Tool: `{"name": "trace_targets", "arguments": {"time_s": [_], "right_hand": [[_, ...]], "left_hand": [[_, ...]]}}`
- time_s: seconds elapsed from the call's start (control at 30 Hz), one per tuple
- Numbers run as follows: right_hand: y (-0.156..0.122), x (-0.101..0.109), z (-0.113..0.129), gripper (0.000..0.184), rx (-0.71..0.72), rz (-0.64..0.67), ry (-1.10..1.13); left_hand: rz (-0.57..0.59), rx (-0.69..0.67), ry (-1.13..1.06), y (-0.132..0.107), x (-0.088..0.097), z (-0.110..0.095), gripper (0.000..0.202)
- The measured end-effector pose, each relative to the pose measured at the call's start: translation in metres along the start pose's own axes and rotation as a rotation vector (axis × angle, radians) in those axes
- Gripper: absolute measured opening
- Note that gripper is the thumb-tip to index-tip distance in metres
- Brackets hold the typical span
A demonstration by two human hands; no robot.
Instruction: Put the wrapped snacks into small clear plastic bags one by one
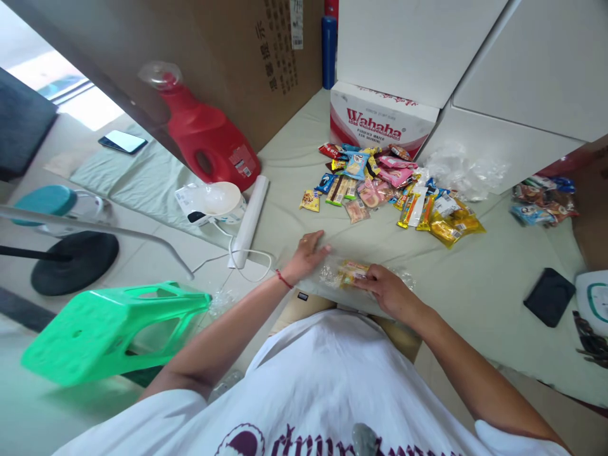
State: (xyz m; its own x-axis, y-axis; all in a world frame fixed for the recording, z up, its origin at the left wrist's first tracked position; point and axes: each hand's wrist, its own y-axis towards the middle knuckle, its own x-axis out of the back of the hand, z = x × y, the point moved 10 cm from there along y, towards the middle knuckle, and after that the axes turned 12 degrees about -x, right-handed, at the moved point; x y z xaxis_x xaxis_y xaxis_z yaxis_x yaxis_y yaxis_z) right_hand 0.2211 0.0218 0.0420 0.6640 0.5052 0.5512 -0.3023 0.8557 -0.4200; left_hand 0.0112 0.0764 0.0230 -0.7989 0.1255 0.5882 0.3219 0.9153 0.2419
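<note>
A clear plastic bag point(332, 278) with a yellow snack packet point(352, 272) inside lies on the pale green sheet point(475, 278) in front of me. My left hand point(308, 253) rests flat on the bag's left end, fingers stretched out. My right hand point(386, 290) is closed on the bag's right side, next to the yellow packet. A heap of colourful snack packets point(380, 183) lies beyond the hands.
A Wahaha carton point(380, 120) and white boxes point(513, 76) stand behind the heap. A red detergent jug point(204, 133), a white bowl point(218, 197) and a white roll point(251, 218) lie left. A green stool point(109, 329) is tipped over at my left. A black pouch point(550, 296) is at right.
</note>
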Motion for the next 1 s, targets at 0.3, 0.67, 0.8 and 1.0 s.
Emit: {"name": "trace_targets", "arguments": {"time_s": [0.3,0.67,0.8,1.0], "right_hand": [[0.006,0.003,-0.008,0.034,-0.016,0.037,0.059],[-0.001,0.004,0.001,0.038,0.334,0.013,-0.121],[-0.001,0.006,0.004,0.037,0.349,0.018,-0.124],[0.001,0.002,0.006,0.041,0.361,0.0,-0.179]], "left_hand": [[0.292,0.299,-0.298,-0.012,-0.038,-0.011,0.033],[-0.207,0.316,-0.423,-0.04,0.025,0.02,0.077],[0.02,0.188,-0.116,-0.03,-0.004,-0.002,0.059],[0.108,0.374,-0.169,-0.019,-0.017,-0.013,0.012]]}}
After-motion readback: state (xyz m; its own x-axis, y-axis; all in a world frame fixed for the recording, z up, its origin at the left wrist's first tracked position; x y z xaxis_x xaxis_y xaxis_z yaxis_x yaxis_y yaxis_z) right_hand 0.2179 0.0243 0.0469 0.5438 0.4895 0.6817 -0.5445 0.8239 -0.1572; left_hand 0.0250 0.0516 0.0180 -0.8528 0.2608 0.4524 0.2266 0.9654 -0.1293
